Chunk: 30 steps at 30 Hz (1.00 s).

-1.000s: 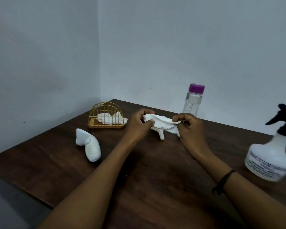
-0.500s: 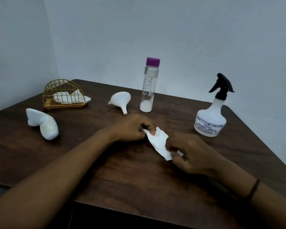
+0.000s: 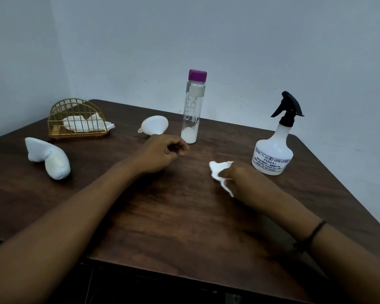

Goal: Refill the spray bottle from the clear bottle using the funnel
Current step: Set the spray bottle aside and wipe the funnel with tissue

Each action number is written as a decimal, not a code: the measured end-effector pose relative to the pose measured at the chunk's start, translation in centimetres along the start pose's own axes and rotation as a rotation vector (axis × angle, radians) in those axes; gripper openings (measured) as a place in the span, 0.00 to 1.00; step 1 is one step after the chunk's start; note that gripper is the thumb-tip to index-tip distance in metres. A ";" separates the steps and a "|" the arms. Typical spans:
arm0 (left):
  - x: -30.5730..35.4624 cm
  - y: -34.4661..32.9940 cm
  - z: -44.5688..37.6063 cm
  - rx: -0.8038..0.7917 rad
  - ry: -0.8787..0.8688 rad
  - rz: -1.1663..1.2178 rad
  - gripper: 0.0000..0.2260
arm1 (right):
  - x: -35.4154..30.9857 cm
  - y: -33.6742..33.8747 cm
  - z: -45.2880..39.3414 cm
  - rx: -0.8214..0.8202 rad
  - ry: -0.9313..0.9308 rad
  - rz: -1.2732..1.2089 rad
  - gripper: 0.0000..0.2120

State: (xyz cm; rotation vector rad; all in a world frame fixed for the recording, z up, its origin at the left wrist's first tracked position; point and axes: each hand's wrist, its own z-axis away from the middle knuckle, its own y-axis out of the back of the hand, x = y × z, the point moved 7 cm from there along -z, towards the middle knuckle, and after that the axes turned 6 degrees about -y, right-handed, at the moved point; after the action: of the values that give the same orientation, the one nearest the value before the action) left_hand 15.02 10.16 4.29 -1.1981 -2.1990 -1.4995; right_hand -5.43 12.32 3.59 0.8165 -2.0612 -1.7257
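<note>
Spray bottle stands upright, nozzle pointing frame-left. The right hand pinches a crumpled tissue in its fingers. The left hand is loosely curled and empty.

The funnel's spout is hidden behind the left hand. The right hand covers part of the tissue it pinches. Small print on the spray bottle is too blurred to read.
</note>
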 end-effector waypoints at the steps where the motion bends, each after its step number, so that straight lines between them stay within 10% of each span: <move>1: 0.0 0.1 0.0 0.010 0.000 -0.009 0.17 | 1.4 0.5 0.4 0.011 -0.055 0.003 0.12; 7: -0.2 0.1 -0.2 -0.009 -0.013 -0.025 0.13 | 3.5 0.2 1.9 0.020 -0.147 0.021 0.13; 16: -0.7 0.2 0.0 0.001 -0.006 -0.083 0.14 | -8.7 -1.3 3.1 -0.035 0.279 -0.007 0.18; 25: 4.1 -3.7 -0.8 -0.118 -0.245 -0.288 0.17 | 5.3 1.5 5.5 -0.011 -0.181 0.085 0.12; 30: 9.8 -9.1 -2.3 -0.187 -0.357 -0.248 0.21 | 6.0 2.7 10.0 -0.021 -0.134 0.016 0.11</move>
State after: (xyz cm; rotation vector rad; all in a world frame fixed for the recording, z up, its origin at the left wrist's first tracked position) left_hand 1.57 11.70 4.89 -1.3844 -2.5654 -1.7338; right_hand -16.57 16.67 3.50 0.6929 -2.1244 -1.8360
